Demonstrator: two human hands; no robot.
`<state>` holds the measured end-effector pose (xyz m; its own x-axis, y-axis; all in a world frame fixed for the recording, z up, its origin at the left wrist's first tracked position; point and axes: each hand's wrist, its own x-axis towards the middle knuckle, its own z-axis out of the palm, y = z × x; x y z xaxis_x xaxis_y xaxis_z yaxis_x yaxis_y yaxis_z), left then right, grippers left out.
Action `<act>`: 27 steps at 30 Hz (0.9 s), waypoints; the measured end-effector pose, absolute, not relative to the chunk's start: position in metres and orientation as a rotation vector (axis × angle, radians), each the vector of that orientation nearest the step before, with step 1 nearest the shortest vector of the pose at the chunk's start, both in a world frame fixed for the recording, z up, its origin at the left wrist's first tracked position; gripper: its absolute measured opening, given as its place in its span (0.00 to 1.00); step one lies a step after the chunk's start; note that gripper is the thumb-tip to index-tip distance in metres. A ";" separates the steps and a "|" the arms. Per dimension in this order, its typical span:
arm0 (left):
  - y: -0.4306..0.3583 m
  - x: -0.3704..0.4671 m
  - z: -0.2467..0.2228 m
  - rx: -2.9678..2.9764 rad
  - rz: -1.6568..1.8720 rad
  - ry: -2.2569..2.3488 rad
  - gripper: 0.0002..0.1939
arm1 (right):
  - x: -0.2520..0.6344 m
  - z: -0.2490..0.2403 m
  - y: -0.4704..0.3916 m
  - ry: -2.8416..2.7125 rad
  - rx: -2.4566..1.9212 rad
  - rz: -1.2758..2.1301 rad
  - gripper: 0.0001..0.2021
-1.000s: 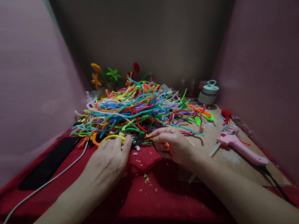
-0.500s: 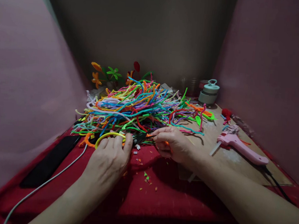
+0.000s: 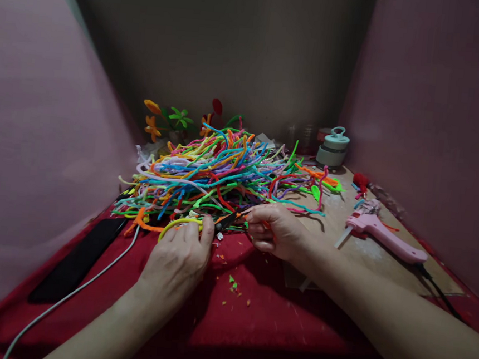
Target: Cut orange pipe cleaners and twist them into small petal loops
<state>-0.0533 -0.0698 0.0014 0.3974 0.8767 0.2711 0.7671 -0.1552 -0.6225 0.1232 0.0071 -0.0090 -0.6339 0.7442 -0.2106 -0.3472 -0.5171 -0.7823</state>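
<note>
My left hand (image 3: 178,255) is closed around the yellow-handled scissors (image 3: 226,221), whose dark blades point right toward my other hand. My right hand (image 3: 275,230) pinches an orange pipe cleaner (image 3: 241,216), and the blade tips reach its fingertips. Part of that pipe cleaner is hidden by the blades and fingers. Just behind both hands rises a large heap of multicoloured pipe cleaners (image 3: 206,171). A bent orange pipe cleaner (image 3: 145,224) sticks out to the left of the scissors handle. Small green and orange clippings (image 3: 233,284) lie on the red cloth below.
A pink glue gun (image 3: 385,234) lies on a brown board (image 3: 366,263) at right. On the left are a black phone-like slab (image 3: 77,260) and a white cable (image 3: 83,287). A pale green lidded container (image 3: 333,148) and pipe-cleaner flowers (image 3: 180,117) stand at the back.
The scissors blades now show more plainly, angled up to the right. The orange strand left of the handle has changed from a loop to a straighter shape. My left hand has shifted slightly right.
</note>
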 end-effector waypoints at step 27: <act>-0.046 -0.037 0.014 -1.609 -3.200 -1.815 0.13 | 0.126 -0.010 -0.005 -1.718 -0.495 2.107 0.10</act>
<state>-0.0373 -0.0456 0.0140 -0.3782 0.9085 0.1777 -0.3137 -0.3063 0.8988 0.1255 -0.0049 -0.0097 -0.8675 0.4963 -0.0337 -0.0669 -0.1835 -0.9807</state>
